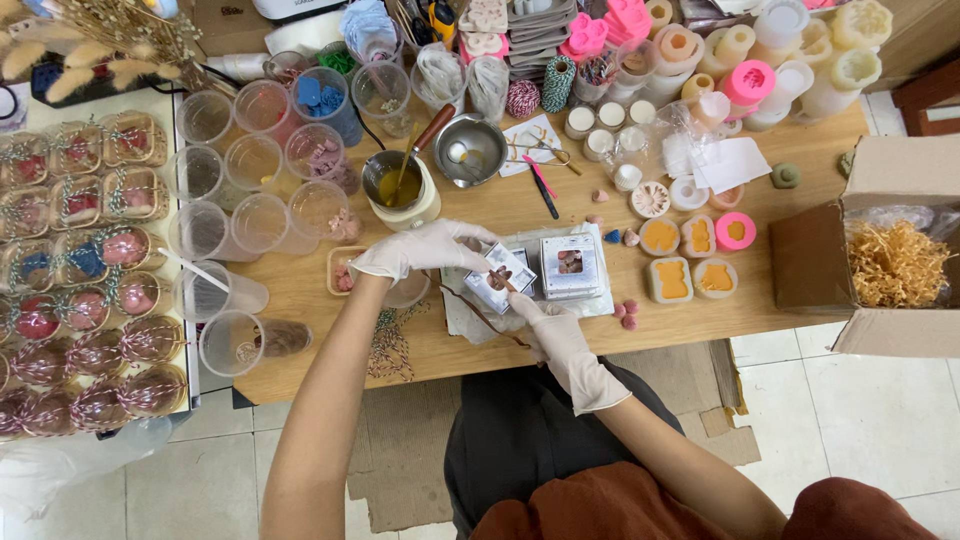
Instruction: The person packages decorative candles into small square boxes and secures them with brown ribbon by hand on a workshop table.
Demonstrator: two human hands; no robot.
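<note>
While both gloved hands met at the middle of the frame, the left hand (425,248) lay curled over the upper edge of a small white box (500,277), fingers closed on it. The right hand (560,335) approached from below, fingertips pinched on a small brown piece (499,279) at the box's windowed face. A second white box (569,266) stood just beside it to the right, both resting on a white cloth (462,318) on the wooden table (780,255). Right of the boxes lay orange-filled moulds (672,279). Above the hands stood a cream pot (399,190) of yellow liquid with a wooden-handled tool, and beside it a steel bowl (470,150). Clear plastic cups (258,160) filled the upper left of the table. At the far left, twine-wrapped packets (85,290) lay in rows. An open cardboard carton (880,250) of straw filler occupied the right edge.
</note>
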